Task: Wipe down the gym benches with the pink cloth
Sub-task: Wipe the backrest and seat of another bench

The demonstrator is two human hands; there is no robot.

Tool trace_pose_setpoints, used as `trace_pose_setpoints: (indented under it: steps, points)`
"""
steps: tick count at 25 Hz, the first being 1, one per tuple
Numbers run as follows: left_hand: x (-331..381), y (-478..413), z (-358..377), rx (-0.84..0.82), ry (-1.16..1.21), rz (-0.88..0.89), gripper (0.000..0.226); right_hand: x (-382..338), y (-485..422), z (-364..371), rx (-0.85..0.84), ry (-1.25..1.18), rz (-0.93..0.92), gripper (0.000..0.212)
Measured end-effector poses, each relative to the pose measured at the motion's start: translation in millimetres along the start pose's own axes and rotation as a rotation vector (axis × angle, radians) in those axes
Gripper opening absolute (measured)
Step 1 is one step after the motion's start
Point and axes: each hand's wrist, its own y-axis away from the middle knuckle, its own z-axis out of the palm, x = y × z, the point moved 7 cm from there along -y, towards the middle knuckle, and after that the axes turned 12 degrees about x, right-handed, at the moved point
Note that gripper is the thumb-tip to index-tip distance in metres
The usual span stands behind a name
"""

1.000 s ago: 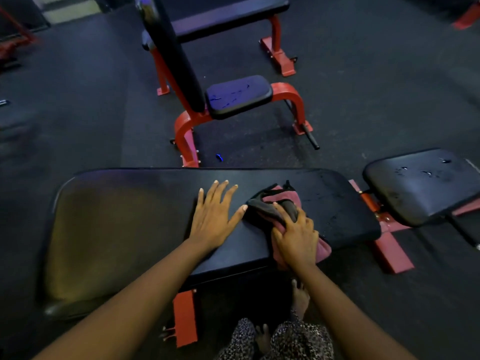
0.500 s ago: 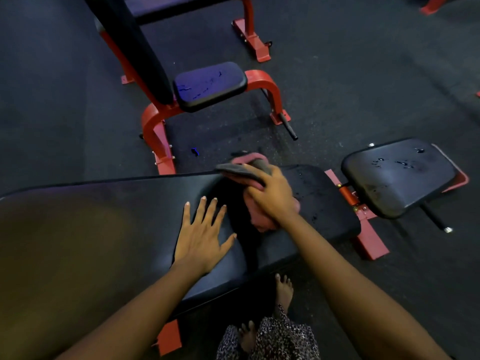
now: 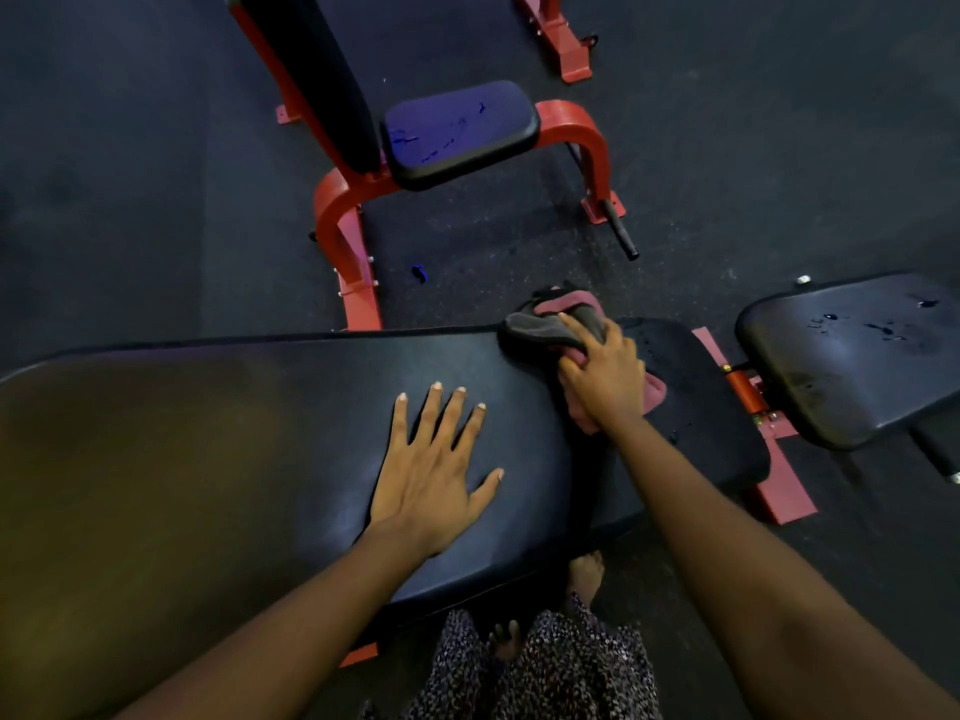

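A long black padded bench [image 3: 234, 459] runs across the lower half of the view. My left hand [image 3: 431, 475] lies flat on its pad with fingers straight and spread. To its right, my right hand [image 3: 602, 376] grips the bunched pink and grey cloth [image 3: 545, 330] and presses it against the bench's far edge. Part of the cloth is hidden under my right hand. Small water drops show on the pad to the right of the cloth.
The bench's separate black seat pad [image 3: 857, 356], wet with drops, sits at the right on a red frame [image 3: 779, 480]. Beyond stands a red-framed upright seat [image 3: 457, 132] with a black backrest. Dark rubber floor lies all round. My bare feet [image 3: 582, 579] are under the bench's near edge.
My right hand has carried the cloth from the bench's near edge across to its far edge. My left hand has stayed flat on the pad. The view has shifted slightly left.
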Motion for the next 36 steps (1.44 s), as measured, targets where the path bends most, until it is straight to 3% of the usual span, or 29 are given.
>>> trace_pose_setpoints:
  steps: [7, 10, 13, 16, 21, 25, 30, 33, 36]
  points:
    - [0.7, -1.4, 0.0, 0.002, -0.009, -0.01, 0.075, 61.1, -28.7, 9.8, 0.011, 0.009, 0.281, 0.05]
    - [-1.2, -0.7, 0.3, 0.013, -0.024, 0.002, 0.077, 50.4, -23.5, -10.0, 0.021, -0.134, 0.375, 0.046]
    - [7.2, 1.8, -2.9, 0.031, 0.016, 0.045, 0.07, 10.8, 44.6, -38.9, 0.093, -0.284, 0.258, 0.044]
    - [20.5, -3.3, -5.8, 0.06, 0.116, -0.033, 0.069, -12.0, 135.1, -52.2, 0.14, -0.144, 0.027, 0.053]
    - [88.1, -56.3, -0.6, 0.035, 0.24, 0.03, 0.065, 94.2, 112.7, -37.4, 0.111, -0.085, 0.16, 0.058]
    - [131.4, -93.7, 23.1, -0.034, 0.178, 0.192, 0.07, 172.6, 82.0, -22.9, 0.093, -0.112, 0.374, 0.053]
    - [167.6, -130.6, 54.8, -0.143, 0.117, 0.261, 0.061, 268.2, 43.1, -7.0, 0.072, -0.126, 0.672, 0.05]
    - [172.3, -128.1, 73.7, -0.157, 0.031, 0.28, 0.067, 294.1, 21.5, 4.6, -0.027, -0.078, 0.641, 0.049]
    - [174.6, -128.6, 78.8, -0.131, 0.035, 0.269, 0.064, 279.4, 8.7, -6.9, 0.042, -0.173, 0.56, 0.046]
